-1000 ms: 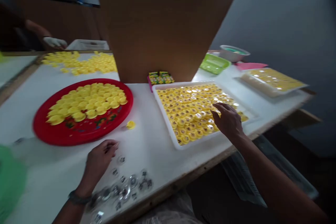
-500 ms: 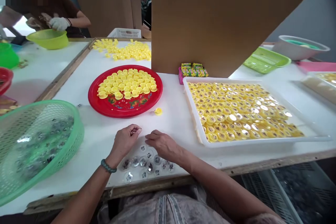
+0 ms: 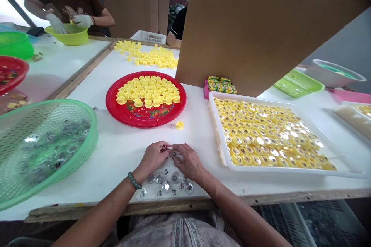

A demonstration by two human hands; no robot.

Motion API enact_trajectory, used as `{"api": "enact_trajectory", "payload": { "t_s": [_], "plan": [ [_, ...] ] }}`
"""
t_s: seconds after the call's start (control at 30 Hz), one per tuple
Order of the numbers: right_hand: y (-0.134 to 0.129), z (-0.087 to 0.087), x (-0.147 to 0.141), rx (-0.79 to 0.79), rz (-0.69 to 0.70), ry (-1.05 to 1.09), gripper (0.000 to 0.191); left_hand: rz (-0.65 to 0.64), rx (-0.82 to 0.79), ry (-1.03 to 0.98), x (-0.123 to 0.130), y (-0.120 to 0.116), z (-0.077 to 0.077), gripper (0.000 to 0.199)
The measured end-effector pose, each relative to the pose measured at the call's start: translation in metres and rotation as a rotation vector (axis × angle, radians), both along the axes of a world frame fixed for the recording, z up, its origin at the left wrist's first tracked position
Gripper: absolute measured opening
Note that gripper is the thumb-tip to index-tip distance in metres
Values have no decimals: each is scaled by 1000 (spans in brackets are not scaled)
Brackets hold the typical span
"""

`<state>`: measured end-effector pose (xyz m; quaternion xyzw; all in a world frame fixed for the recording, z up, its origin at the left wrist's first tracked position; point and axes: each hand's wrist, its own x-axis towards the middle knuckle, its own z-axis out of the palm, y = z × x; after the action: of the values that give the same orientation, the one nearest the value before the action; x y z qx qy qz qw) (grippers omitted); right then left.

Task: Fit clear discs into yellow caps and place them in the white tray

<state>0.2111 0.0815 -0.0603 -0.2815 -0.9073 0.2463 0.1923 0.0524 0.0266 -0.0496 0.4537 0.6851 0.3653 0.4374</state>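
My left hand (image 3: 155, 157), with a bead bracelet (image 3: 134, 181) on its wrist, is closed in a pinch. My right hand (image 3: 188, 161) meets it, thumb and fingers curled together at the left fingertips. Whatever small pale piece lies between them is too hidden to name. Below both hands, several clear round discs (image 3: 175, 178) with dark printed figures lie on the white table (image 3: 199, 139). A single small yellow cup-shaped piece (image 3: 179, 125) rests just beyond my fingers. Behind it, a red tray (image 3: 142, 120) holds rows of similar yellow pieces (image 3: 147, 90).
At the left stands a green mesh basket (image 3: 94, 131) of clear discs. On the right, a white tray (image 3: 217, 139) holds yellow pieces with printed tops. Cardboard (image 3: 249, 23) rises behind it. Across the table, a gloved co-worker's hand (image 3: 82, 21) is at a yellow-green bowl (image 3: 68, 38).
My hands, apart before, have come together at the fingertips. The view has shifted, so the trays sit farther right. The co-worker's second gloved hand now shows in the bowl.
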Motion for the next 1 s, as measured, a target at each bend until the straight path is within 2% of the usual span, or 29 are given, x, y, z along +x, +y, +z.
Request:
{"api": "enact_trajectory", "payload": {
  "t_s": [0.1, 0.2, 0.37, 0.5, 0.57, 0.7, 0.77, 0.9, 1.0],
  "plan": [
    [1, -2, 2, -100, -57, 58, 40, 73, -13, 21, 6, 4, -5, 20],
    [0, -2, 3, -94, -37, 44, 39, 66, 9, 122, 12, 8, -6, 21],
    [1, 0, 6, -113, -50, 1, 32, 30, 35, 47, 15, 6, -5, 24],
    [10, 7, 20, -125, -35, 74, 32, 96, 5, 56, 9, 0, -5, 17],
    [14, 12, 29, -92, 28, 52, 35, 117, 4, 68, 6, -1, -5, 17],
    [14, 18, 37, 1, 243, -113, 38, 94, 9, 63, 7, 0, -5, 20],
    [11, 18, 34, 15, 266, -146, 34, 71, -4, 52, 9, 0, -4, 20],
    [7, 15, 27, -39, 169, -147, 23, -10, -12, 29, 15, -3, 1, 19],
    [7, 13, 24, -91, 70, -196, 30, -75, -19, 4, 18, -5, 3, 23]
  ]
}}
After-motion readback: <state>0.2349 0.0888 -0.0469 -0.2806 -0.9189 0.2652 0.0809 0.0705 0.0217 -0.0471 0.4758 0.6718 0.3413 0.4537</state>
